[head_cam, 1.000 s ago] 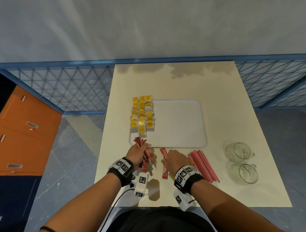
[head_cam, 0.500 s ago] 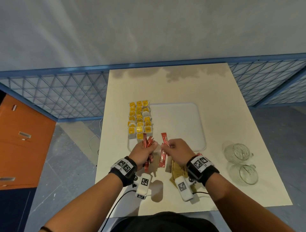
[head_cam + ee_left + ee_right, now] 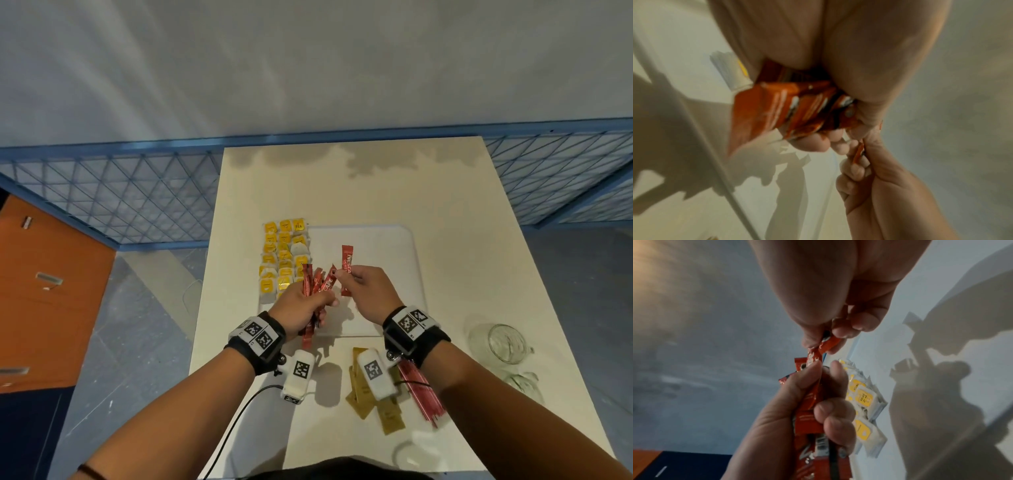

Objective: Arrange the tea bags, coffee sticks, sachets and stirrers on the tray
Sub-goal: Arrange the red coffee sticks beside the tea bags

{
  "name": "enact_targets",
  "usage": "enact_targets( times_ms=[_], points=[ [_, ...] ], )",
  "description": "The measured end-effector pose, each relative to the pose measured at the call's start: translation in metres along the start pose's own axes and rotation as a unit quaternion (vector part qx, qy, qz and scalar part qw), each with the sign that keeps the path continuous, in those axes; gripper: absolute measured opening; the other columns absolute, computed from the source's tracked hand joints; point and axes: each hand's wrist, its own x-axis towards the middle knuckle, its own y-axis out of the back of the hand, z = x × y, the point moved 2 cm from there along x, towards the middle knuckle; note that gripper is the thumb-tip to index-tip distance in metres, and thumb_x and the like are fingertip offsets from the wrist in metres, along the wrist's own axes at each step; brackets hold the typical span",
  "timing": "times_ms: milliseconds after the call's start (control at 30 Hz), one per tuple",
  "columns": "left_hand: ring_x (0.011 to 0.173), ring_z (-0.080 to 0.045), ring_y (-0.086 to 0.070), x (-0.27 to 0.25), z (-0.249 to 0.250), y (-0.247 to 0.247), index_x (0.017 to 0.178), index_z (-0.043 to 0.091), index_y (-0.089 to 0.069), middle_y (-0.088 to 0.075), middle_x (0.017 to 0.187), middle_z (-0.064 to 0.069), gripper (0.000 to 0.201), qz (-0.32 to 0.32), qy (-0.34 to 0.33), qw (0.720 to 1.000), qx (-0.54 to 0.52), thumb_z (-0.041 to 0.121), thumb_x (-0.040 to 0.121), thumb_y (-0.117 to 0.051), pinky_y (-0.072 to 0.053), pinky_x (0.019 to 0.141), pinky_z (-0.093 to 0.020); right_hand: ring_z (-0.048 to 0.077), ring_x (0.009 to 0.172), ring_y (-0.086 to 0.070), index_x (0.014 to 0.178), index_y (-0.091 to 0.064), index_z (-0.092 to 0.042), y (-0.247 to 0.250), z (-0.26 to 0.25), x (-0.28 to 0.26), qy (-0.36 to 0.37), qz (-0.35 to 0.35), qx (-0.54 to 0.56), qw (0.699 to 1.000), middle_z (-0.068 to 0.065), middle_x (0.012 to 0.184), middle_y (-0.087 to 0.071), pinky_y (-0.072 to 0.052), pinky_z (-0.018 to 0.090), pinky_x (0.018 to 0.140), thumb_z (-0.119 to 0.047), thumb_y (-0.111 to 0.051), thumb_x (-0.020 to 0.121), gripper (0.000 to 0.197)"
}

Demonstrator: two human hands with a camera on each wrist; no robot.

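My left hand (image 3: 317, 301) grips a fanned bundle of red coffee sticks (image 3: 317, 284) above the near left corner of the white tray (image 3: 380, 240). Just to its right, my right hand (image 3: 347, 274) pinches a single red coffee stick (image 3: 346, 262) upright over the tray. In the left wrist view the bundle (image 3: 789, 110) sits in my left palm. The right wrist view shows the single stick (image 3: 829, 343) between thumb and fingertips. Yellow tea bags (image 3: 284, 255) lie in rows on the tray's left side. Gold sachets (image 3: 363, 397) and red stirrers (image 3: 423, 394) lie on the table, partly hidden by my right wrist.
Two clear glass cups (image 3: 507, 342) stand near the right edge of the cream table (image 3: 462, 240). A blue mesh fence (image 3: 137, 202) runs behind the table. An orange cabinet (image 3: 51, 291) stands on the floor at the left.
My right hand picked one coffee stick off the table and raised it. Both hands moved forward from the table's front area to above the tray's near edge.
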Motion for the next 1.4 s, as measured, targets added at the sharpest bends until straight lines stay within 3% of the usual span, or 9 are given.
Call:
enact_targets(
  times_ms=[100,267,467,700,867,967,1100,1233,1400],
  points=[
    [0.052,-0.023,-0.055,0.014,0.007,0.009,0.088,0.003,-0.064,-0.061,0.071,-0.014,0.017,0.039,-0.003,0.999,-0.033,0.018,0.097,-0.066,-0.051,0.053,-0.031,0.011,0.057,-0.045,0.063,-0.046,-0.018,0.005,-0.001,0.015,0.021,-0.038,-0.054,0.998,-0.009,0.057,-0.049,-0.039,0.035,0.062,-0.039,-0.053,0.103,0.046],
    [0.062,-0.029,-0.066,0.041,0.024,0.021,0.080,0.013,-0.066,-0.067,0.066,-0.014,0.038,0.098,-0.013,0.995,-0.025,0.050,0.090,-0.072,-0.054,0.060,-0.035,0.014,0.059,-0.038,0.070,-0.050,-0.020,0.012,-0.001,0.041,0.052,-0.122,-0.098,0.986,-0.007,0.061,-0.041,-0.032,0.035,0.063,-0.039,-0.052,0.104,0.039],
    [0.055,-0.026,-0.058,0.072,0.037,0.023,0.094,0.000,-0.070,-0.060,0.060,-0.011,0.020,0.111,-0.021,0.990,-0.086,0.018,0.091,-0.076,-0.054,0.062,-0.035,0.008,0.055,-0.038,0.068,-0.055,-0.026,0.027,-0.005,0.072,0.083,-0.189,-0.145,0.968,-0.007,0.060,-0.045,-0.030,0.030,0.059,-0.039,-0.055,0.103,0.037],
    [0.057,-0.029,-0.057,0.091,0.042,0.035,0.084,0.012,-0.074,-0.062,0.064,-0.015,0.008,0.154,-0.028,0.984,-0.085,0.018,0.089,-0.077,-0.050,0.064,-0.043,-0.003,0.056,-0.050,0.089,-0.076,-0.016,0.040,0.004,0.107,0.000,-0.100,0.014,0.995,-0.014,0.067,-0.064,-0.038,0.019,0.060,-0.031,-0.068,0.096,0.018],
    [0.056,-0.027,-0.059,0.100,0.045,0.040,0.101,-0.005,-0.069,-0.066,0.067,-0.015,0.024,0.203,-0.047,0.976,-0.061,0.014,0.088,-0.077,-0.054,0.062,-0.040,0.009,0.060,-0.054,0.090,-0.078,-0.012,0.036,0.008,0.122,-0.050,-0.053,0.085,0.994,0.008,0.078,-0.071,-0.043,0.024,0.061,-0.020,-0.071,0.094,0.011],
    [0.058,-0.031,-0.062,0.106,0.044,0.042,0.098,-0.005,-0.069,-0.067,0.067,-0.019,0.025,0.218,-0.036,0.974,-0.057,0.017,0.089,-0.077,-0.058,0.064,-0.050,0.016,0.066,-0.055,0.090,-0.076,-0.018,0.032,0.007,0.129,-0.056,-0.035,0.105,0.992,0.019,0.088,-0.075,-0.047,0.029,0.067,-0.013,-0.068,0.095,0.011],
    [0.063,-0.036,-0.062,0.109,0.040,0.050,0.089,0.001,-0.072,-0.066,0.071,-0.024,0.030,0.201,-0.005,0.976,-0.086,0.029,0.082,-0.079,-0.058,0.071,-0.061,0.017,0.073,-0.063,0.082,-0.077,-0.024,0.028,0.021,0.142,-0.075,0.020,0.060,0.995,0.003,0.083,-0.076,-0.052,0.033,0.075,-0.017,-0.067,0.094,0.017],
    [0.065,-0.029,-0.053,0.103,0.042,0.053,0.082,0.011,-0.070,-0.056,0.068,-0.016,0.019,0.156,0.022,0.974,-0.160,0.029,0.085,-0.077,-0.049,0.072,-0.049,0.018,0.076,-0.066,0.093,-0.079,-0.018,0.021,0.032,0.153,-0.126,0.037,0.014,0.991,0.001,0.085,-0.076,-0.055,0.032,0.076,-0.026,-0.068,0.094,0.014],
    [0.052,-0.022,-0.047,0.096,0.040,0.055,0.077,0.010,-0.061,-0.049,0.062,-0.012,0.020,0.143,0.050,0.966,-0.208,0.013,0.096,-0.060,-0.048,0.055,-0.032,0.017,0.066,-0.063,0.091,-0.077,-0.020,0.011,0.029,0.156,-0.148,0.036,-0.052,0.987,-0.002,0.074,-0.070,-0.044,0.021,0.055,-0.029,-0.066,0.094,0.015]
  ],
)
